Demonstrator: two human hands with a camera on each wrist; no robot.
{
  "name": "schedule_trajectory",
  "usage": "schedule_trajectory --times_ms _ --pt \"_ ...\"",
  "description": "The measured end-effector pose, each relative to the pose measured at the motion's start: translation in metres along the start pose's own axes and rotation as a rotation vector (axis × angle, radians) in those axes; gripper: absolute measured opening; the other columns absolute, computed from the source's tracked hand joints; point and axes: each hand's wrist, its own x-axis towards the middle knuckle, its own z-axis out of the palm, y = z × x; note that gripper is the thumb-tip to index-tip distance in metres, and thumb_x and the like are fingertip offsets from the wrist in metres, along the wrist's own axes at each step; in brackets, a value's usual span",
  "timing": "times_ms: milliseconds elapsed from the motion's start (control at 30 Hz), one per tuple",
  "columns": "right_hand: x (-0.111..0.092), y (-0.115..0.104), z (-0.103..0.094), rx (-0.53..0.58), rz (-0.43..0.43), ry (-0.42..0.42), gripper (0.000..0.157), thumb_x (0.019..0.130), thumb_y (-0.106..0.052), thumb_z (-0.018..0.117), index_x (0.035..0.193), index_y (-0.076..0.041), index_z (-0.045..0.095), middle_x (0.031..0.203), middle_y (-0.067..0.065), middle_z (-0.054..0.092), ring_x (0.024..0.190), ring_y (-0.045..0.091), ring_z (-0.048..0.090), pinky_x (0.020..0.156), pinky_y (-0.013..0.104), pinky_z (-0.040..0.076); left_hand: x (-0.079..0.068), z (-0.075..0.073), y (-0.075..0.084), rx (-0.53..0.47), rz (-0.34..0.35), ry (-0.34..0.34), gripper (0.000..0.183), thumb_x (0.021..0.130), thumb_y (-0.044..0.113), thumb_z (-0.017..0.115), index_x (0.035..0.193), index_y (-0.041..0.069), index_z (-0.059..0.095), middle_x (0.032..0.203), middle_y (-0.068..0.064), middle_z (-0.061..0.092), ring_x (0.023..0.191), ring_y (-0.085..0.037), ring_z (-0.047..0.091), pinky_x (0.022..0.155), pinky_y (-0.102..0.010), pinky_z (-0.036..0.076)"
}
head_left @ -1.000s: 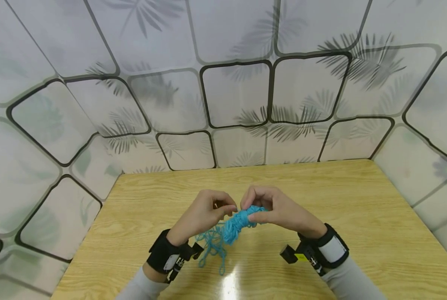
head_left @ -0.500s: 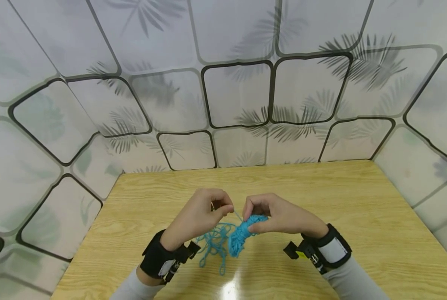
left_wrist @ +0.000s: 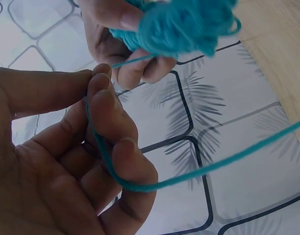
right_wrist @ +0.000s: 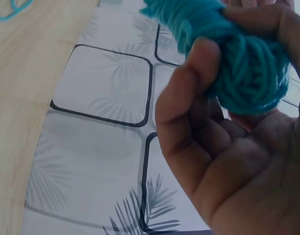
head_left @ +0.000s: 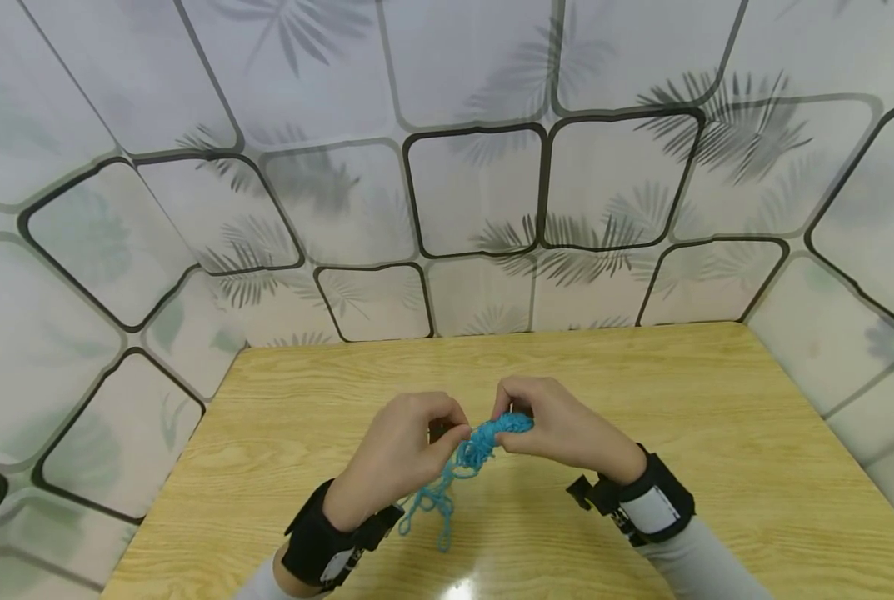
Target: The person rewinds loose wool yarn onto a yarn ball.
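A blue yarn bundle (head_left: 480,443), wound round its middle, is held above the table by my right hand (head_left: 562,425). In the right wrist view, thumb and fingers grip the bundle (right_wrist: 253,73) from both sides. My left hand (head_left: 409,442) is just left of it, pinching a single yarn strand (left_wrist: 204,169) between thumb and index fingertip. That strand runs across the left fingers and, beyond the pinch, stretches taut to the bundle (left_wrist: 189,27). Loose yarn loops (head_left: 435,500) lie on the table beneath the left hand, partly hidden by it.
The wooden table (head_left: 641,375) spreads under both hands. A patterned wall covering (head_left: 476,192) with leaf prints rises behind it and along both sides. Black wrist straps (head_left: 656,500) with small cameras sit on both wrists.
The bundle dipped and swung toward me, then rose and tilted back. A strand stretched between the hands half a second ago; now the left hand is lower and closer against the bundle.
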Motion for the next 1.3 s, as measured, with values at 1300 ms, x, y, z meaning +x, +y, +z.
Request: schedule_trajectory --times_ms 1300 --pt "-0.004 -0.005 -0.015 0.573 -0.054 0.135 0.013 0.096 0.0 0.059 0.109 0.004 0.055 0.106 0.007 0.057 0.085 0.014 0.062 0.073 0.022 0.055 0.007 0.023 -0.026 -0.212 -0.058 -0.144 0.015 0.091 0.005 0.066 0.083 0.012 0.077 0.069 -0.002 0.073 0.057 -0.003 0.059 0.052 -0.02 0.048"
